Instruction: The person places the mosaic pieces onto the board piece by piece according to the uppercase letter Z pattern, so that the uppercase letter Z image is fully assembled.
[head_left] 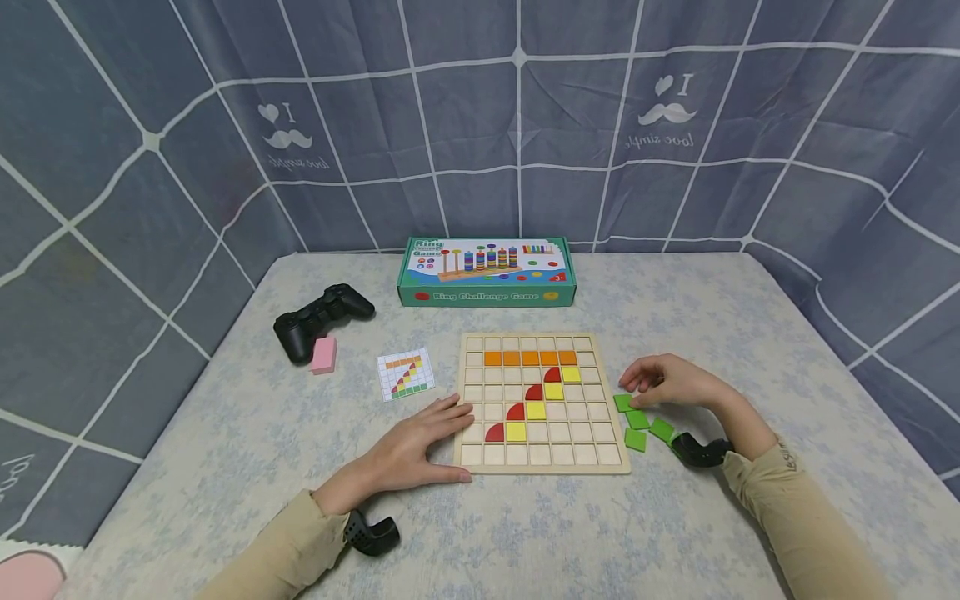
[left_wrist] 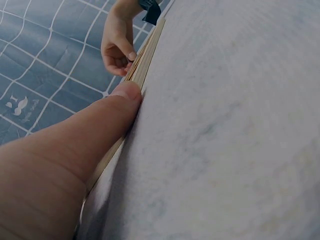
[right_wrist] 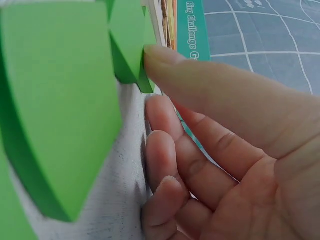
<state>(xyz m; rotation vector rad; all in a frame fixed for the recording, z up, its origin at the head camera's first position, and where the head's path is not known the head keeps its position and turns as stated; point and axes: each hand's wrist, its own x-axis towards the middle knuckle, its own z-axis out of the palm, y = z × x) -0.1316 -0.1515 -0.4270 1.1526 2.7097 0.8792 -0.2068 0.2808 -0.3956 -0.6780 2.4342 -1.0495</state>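
Observation:
A square wooden grid board lies on the table with orange and yellow squares and red quarter-round pieces in its cells. At its left side my left hand rests with spread fingers on the left edge. The left thumb lies against the front edge in the left wrist view. Right of the board, my right hand is over several green square tiles. Its thumb touches one green tile in the right wrist view. The other fingers are loosely bent beside the tiles, and nothing shows pinched between them.
A pattern card lies left of the board. Farther left are a black game controller and a pink block. A green Ring Challenge Game box sits at the table's back, before a blue curtain.

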